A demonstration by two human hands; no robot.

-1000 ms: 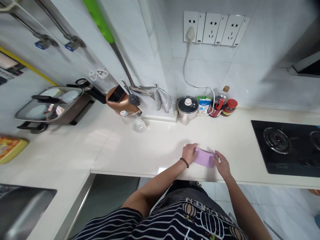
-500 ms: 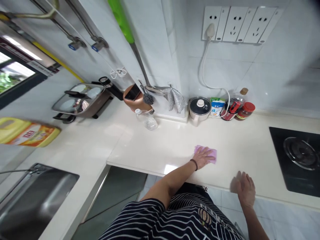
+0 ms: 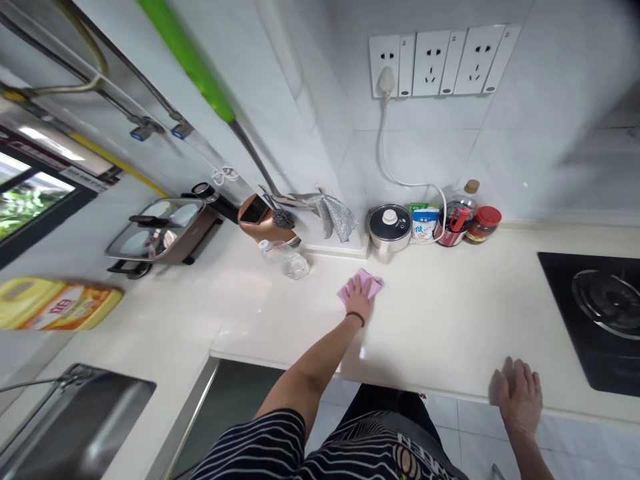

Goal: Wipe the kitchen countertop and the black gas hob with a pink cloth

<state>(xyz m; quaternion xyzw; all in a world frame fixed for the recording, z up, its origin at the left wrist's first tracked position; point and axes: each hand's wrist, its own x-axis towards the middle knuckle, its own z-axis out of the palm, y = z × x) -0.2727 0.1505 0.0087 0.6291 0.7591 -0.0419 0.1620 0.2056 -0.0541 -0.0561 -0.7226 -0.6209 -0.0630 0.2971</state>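
Note:
My left hand (image 3: 359,300) presses a pink cloth (image 3: 374,287) onto the white countertop (image 3: 430,320), with the fingers spread over it. Edges of the cloth stick out on both sides of the hand. A dark beaded bracelet circles that wrist. Over at the counter's front edge, my right hand (image 3: 521,398) is open with its fingers stretched out, and nothing is in it. Whether it rests on the surface or hovers just above, I cannot tell. Beyond the cloth are a clear plastic bottle (image 3: 295,265) lying on its side and a small lidded electric pot (image 3: 390,230).
Along the wall stand seasoning bags (image 3: 424,223) and a red-lidded jar (image 3: 483,223). A black cooktop (image 3: 605,333) lies to the right. Leftward are an electric pan (image 3: 155,233), a yellow jug (image 3: 60,303) and a sink (image 3: 85,427). A white cord (image 3: 407,181) hangs from the socket.
My left hand has slid the pink cloth left and toward the wall. My right hand has shifted slightly right along the front edge. The camera view has turned a little.

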